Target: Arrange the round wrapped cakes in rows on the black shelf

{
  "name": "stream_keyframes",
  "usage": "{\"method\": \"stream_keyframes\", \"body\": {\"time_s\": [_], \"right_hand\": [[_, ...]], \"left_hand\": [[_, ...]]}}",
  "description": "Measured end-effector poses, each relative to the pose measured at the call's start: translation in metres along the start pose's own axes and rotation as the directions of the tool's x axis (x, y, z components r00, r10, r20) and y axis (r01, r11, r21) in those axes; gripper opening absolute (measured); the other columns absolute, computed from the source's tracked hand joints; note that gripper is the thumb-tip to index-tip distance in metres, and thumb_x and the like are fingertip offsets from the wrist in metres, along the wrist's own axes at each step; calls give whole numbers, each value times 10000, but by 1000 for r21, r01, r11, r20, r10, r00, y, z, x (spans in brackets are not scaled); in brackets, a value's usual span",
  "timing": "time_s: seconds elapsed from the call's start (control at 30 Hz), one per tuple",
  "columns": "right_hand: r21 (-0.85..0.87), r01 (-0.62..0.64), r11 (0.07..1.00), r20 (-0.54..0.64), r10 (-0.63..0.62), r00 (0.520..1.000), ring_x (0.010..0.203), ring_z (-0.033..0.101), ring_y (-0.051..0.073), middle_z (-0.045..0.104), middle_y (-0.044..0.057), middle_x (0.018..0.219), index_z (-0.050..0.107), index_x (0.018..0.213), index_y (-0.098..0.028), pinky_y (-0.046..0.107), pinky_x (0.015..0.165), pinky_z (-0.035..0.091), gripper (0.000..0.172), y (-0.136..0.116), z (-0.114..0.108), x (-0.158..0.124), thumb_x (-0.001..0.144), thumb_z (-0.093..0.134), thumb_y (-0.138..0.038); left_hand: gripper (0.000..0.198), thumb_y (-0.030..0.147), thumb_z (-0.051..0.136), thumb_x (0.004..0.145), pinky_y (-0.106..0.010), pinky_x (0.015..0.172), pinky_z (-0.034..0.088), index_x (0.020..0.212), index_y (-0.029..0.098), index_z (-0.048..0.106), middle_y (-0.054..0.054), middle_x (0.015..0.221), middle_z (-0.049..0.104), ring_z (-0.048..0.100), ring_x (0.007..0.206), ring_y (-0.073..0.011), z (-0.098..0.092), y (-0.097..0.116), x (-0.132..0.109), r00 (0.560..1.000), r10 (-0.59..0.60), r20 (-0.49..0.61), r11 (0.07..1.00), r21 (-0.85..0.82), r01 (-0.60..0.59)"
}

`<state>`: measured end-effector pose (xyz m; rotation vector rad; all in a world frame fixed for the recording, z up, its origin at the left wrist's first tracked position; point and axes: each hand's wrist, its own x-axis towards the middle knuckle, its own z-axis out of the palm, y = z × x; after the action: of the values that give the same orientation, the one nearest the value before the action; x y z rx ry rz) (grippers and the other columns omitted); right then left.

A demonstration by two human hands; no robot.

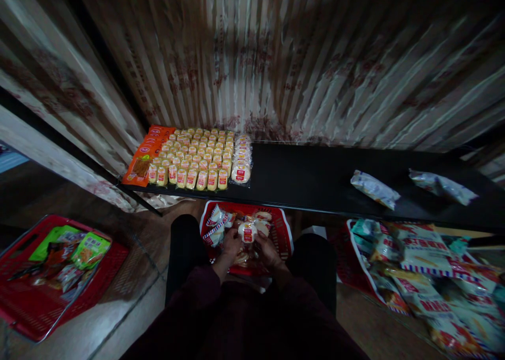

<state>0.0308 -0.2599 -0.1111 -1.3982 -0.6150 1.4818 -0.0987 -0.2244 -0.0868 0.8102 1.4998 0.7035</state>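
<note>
Between my left hand point(232, 242) and my right hand point(267, 248) is a round, pale packaged cake point(248, 232) with a red label, in clear wrapping. Fingers of both hands are closed on its sides. Below is a red basket point(284, 233) holding striped packets point(215, 231) and more round cakes. On the black shelf point(295, 173) ahead, a column of similar round cakes point(241, 171) stands at the right end of several rows of small yellowish packaged cakes point(191, 178). An orange packet point(142, 157) lies left of those rows.
Two white packets, one a wrapped packet point(374, 189), lie on the shelf's right part. A red basket point(114, 257) with green snack bags stands at the left. Another basket point(361, 268), heaped with large bags, is at the right. Patterned curtain point(252, 60) hangs behind the shelf.
</note>
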Motion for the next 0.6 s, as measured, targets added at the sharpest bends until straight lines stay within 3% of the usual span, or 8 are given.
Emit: {"method": "stream_keyframes", "body": {"time_s": [0.3, 0.5, 0.6], "right_hand": [[118, -59, 991, -3, 60, 998, 564, 604, 179, 718, 26, 789, 593, 1161, -224, 302, 550, 465, 600, -12, 4, -8, 639, 687, -505], [166, -43, 985, 28, 38, 999, 796, 676, 253, 729, 49, 932, 581, 1195, -233, 359, 690, 519, 617, -23, 7, -14, 645, 701, -487], [152, -44, 987, 25, 41, 999, 821, 680, 263, 727, 53, 960, 584, 1193, -229, 374, 704, 524, 620, -22, 6, -13, 640, 705, -484]], "left_hand": [[128, 124, 573, 692, -290, 821, 463, 781, 167, 653, -42, 839, 676, 618, 831, -170, -1, 10, -1, 993, 114, -6, 993, -22, -114], [160, 125, 581, 702, -286, 834, 471, 831, 169, 665, -46, 895, 692, 622, 861, -173, -2, 12, 2, 989, 150, 7, 988, -47, -149], [188, 116, 577, 704, -300, 855, 470, 857, 175, 668, -45, 923, 695, 620, 896, -180, -2, 10, 4, 988, 156, 10, 987, -46, -155]]}}
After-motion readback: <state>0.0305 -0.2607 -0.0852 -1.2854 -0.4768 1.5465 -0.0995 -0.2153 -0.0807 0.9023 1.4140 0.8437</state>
